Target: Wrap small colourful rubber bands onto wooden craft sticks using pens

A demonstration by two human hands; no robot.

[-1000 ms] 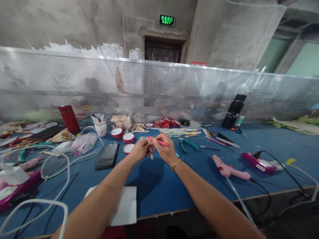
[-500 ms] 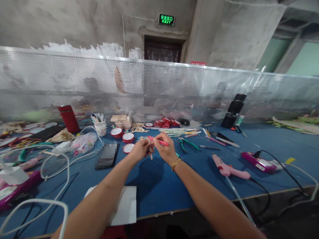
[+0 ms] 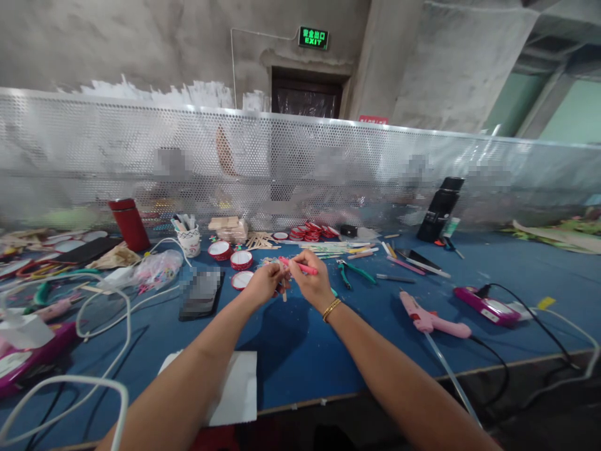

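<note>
- Paper (image 3: pixel 241 382) lies at the near edge of the blue table (image 3: pixel 310 376), partly under the left forearm.
- Left strip (image 3: pixel 66 341): purple, with a white plug (image 3: pixel 28 333) on it.
- Glue gun (image 3: pixel 429 316): pink, on its side at the right, a clear rod (image 3: pixel 448 366) running from its back end.
- Right strip (image 3: pixel 486 307): purple, with a pale label too small to read.
- Left hand (image 3: pixel 265 282): pinches a wooden stick (image 3: pixel 284 293), whose lower end pokes out below the fingers.
- Right hand (image 3: pixel 310 275): grasps a pink pen (image 3: pixel 307 270) like a writing tool, its front end at the left fingertips. Pen and stick are together over the middle of the table.
- Phone (image 3: pixel 201 293) lies left of the hands; green pliers (image 3: pixel 354 274) lie to their right.
- Bag (image 3: pixel 159 269): clear plastic, with small coloured bits inside.
- Red rounds (image 3: pixel 241 259) with white tops stand just beyond the left hand.
- Cup (image 3: pixel 189 243): white, patterned, holding several pens (image 3: pixel 185 222).
- Red bottle (image 3: pixel 129 225): capped, contents hidden.
- Pack (image 3: pixel 238 232): clear wrap around wooden pieces.
- Flask (image 3: pixel 439 213): black and capped; pale lettering, illegible.
- Red sign (image 3: pixel 373 119), beyond the mesh screen (image 3: pixel 300 156): writing too small.
- Green sign (image 3: pixel 313 38), on the wall: "安全出口 EXIT".
</note>
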